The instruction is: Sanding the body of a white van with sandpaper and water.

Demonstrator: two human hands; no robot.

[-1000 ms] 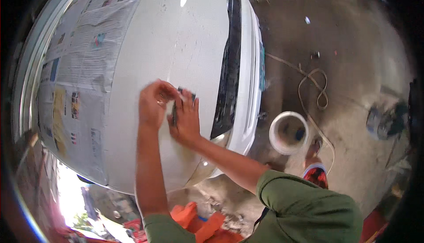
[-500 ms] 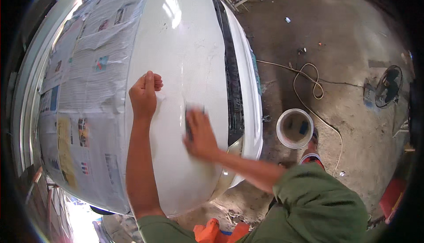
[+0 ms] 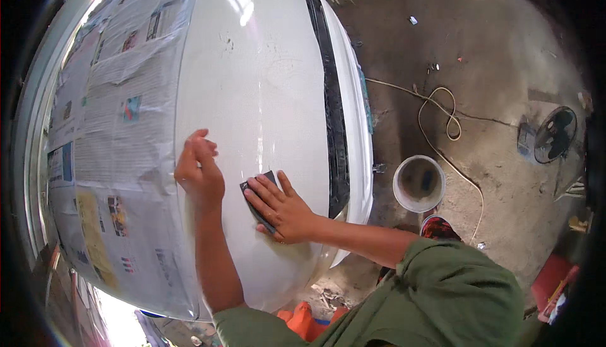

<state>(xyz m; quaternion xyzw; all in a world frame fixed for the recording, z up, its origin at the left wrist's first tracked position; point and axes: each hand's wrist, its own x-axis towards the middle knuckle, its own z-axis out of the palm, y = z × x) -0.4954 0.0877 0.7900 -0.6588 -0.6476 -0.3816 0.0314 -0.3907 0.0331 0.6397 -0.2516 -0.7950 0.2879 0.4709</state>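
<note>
A glossy white car hood [image 3: 252,107] curves below my arms, with a small dark-speckled patch near its far end. My right hand [image 3: 281,213] presses a dark grey sheet of sandpaper [image 3: 252,205] down against the hood, its fingers spread over the sheet. To its left, my left hand [image 3: 202,169] hovers by the hood's left edge, fingers curled in loosely. What is inside those fingers, if anything, is hidden.
Newspaper masking under clear film [image 3: 120,139] covers the car to the left. A dark grille strip [image 3: 334,107] runs along the hood's right edge. On the floor stand a white bucket [image 3: 419,184] of murky water, a looping hose [image 3: 451,113] and a black fan [image 3: 555,134].
My right hand has slid slightly nearer with the sandpaper, and its blur is gone. My left hand has moved a little nearer and left. The whole view has shifted slightly.
</note>
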